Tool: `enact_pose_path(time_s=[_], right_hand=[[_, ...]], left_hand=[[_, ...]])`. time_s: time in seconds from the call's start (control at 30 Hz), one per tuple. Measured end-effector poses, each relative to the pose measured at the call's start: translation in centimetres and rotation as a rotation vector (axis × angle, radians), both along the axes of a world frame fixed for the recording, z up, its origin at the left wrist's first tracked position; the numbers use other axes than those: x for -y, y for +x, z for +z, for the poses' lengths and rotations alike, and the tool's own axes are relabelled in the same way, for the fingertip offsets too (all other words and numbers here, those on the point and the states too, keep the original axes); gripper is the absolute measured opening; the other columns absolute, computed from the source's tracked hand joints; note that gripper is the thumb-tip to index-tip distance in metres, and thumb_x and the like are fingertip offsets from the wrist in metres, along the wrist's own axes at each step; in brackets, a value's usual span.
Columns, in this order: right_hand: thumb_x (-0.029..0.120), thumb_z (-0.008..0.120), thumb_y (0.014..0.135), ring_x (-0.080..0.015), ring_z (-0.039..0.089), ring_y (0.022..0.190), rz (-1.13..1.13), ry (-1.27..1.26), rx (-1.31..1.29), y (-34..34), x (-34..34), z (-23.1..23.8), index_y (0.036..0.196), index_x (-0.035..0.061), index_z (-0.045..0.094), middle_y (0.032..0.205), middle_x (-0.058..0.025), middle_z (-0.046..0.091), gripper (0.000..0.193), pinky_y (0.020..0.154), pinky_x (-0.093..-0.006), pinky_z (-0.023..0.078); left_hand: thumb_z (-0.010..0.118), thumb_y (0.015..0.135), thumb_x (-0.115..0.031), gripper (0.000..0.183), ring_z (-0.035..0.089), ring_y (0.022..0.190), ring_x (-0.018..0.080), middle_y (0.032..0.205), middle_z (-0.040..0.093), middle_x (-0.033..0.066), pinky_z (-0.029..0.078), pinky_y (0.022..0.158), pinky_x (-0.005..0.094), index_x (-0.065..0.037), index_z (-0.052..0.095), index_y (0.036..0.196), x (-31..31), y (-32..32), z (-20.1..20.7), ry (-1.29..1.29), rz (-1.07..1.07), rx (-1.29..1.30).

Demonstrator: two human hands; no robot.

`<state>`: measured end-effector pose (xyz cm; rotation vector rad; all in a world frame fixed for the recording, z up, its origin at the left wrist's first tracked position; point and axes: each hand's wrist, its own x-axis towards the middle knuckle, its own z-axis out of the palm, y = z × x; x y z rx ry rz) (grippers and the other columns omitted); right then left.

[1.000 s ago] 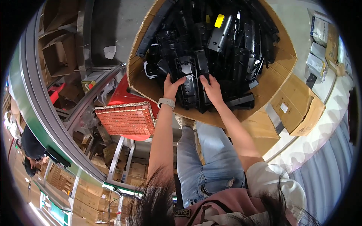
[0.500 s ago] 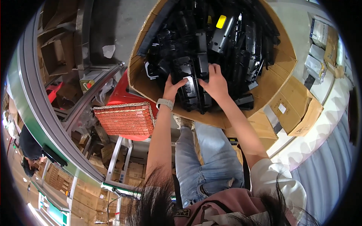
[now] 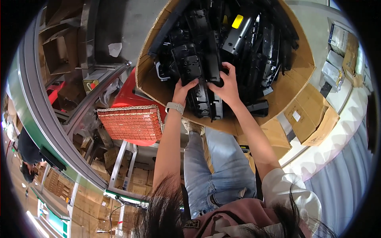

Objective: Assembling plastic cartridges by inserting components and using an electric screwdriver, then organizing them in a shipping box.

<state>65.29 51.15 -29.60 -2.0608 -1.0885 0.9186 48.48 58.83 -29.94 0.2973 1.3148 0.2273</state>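
Note:
A large cardboard box (image 3: 291,93) in front of me holds a heap of black plastic parts. Both of my hands reach over its near wall to a long, ribbed black plastic part (image 3: 193,68) lying lengthwise. My left hand (image 3: 182,92), with a pale watch on the wrist, grips its left side, thumb across the top. At the right, my right hand (image 3: 227,88) grips with thumb and index finger apart; its thumb presses on the top near the right edge. The other fingertips are hidden among the parts. A part with a yellow label (image 3: 237,22) lies farther right.
Left of the box stands a red stool (image 3: 129,94) with a red woven seat pad (image 3: 131,123). A metal-framed bench (image 3: 43,107) curves along the left. Open cardboard cartons (image 3: 309,115) and wrapped packages (image 3: 334,67) lie at right. Another person (image 3: 29,150) is at far left.
The long black part has shifted and tilted between my hands, its bright reflections now fainter. My right index finger has spread away from the thumb. The view has shifted slightly.

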Motion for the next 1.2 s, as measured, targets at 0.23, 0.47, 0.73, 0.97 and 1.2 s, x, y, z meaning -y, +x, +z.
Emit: enact_pose_path(time_s=[0.23, 0.47, 0.73, 0.97, 1.2], right_hand=[[0.021, 0.080, 0.062, -0.0265, 0.038, 0.128, -0.037, -0.156, -0.617, 2.3, 3.2, -3.7, 0.111, 0.0025, 0.055, 0.134, -0.0131, 0.041, 0.058, 0.103, -0.0352, 0.033], [0.017, 0.075, 0.072, -0.0217, 0.042, 0.121, -0.163, -0.322, -0.777, 1.0, 1.0, -1.1, 0.140, 0.0034, 0.026, 0.130, -0.0127, 0.044, 0.085, 0.102, -0.0315, 0.032], [0.031, 0.073, 0.076, -0.0228, 0.044, 0.118, -0.236, -0.022, -0.835, 0.3, -0.3, -0.1, 0.136, 0.0079, 0.038, 0.127, -0.0102, 0.045, 0.073, 0.101, -0.0327, 0.033], [0.044, 0.055, 0.090, -0.0236, 0.038, 0.124, -0.225, -0.205, -0.663, 1.1, -1.9, -3.5, 0.141, 0.0095, 0.035, 0.136, -0.0122, 0.035, 0.065, 0.104, -0.0333, 0.028], [0.035, 0.064, 0.085, -0.0188, 0.049, 0.111, -0.418, -0.125, -0.620, 0.1, 1.3, -4.2, 0.127, 0.0025, 0.052, 0.119, -0.0101, 0.052, 0.054, 0.096, -0.0304, 0.036]], left_hand=[[0.074, 0.072, -0.007, 0.050, 0.059, 0.097, 0.0185, 0.107, 0.062, 0.0067, 0.044, 0.088, 0.0307, -0.002, 0.052, 0.117, 1.2, 0.2, 0.0, 0.079, -0.033, 0.018], [0.074, 0.071, -0.008, 0.052, 0.058, 0.100, 0.0196, 0.109, 0.061, 0.0074, 0.043, 0.090, 0.0314, -0.002, 0.052, 0.118, 1.8, 0.0, 0.6, -0.036, 0.064, 0.023], [0.072, 0.073, -0.001, 0.050, 0.059, 0.096, 0.0186, 0.106, 0.062, 0.0073, 0.046, 0.086, 0.0320, -0.004, 0.051, 0.119, 0.0, 1.2, 1.5, 0.167, 0.007, 0.093], [0.073, 0.071, 0.001, 0.052, 0.058, 0.098, 0.0174, 0.109, 0.062, 0.0066, 0.042, 0.090, 0.0295, -0.004, 0.050, 0.118, -1.4, 1.5, -1.1, 0.225, 0.037, 0.004], [0.073, 0.071, 0.001, 0.051, 0.058, 0.097, 0.0174, 0.109, 0.062, 0.0055, 0.044, 0.088, 0.0295, -0.004, 0.052, 0.117, -0.4, 1.2, -2.1, 0.252, 0.003, 0.018]])
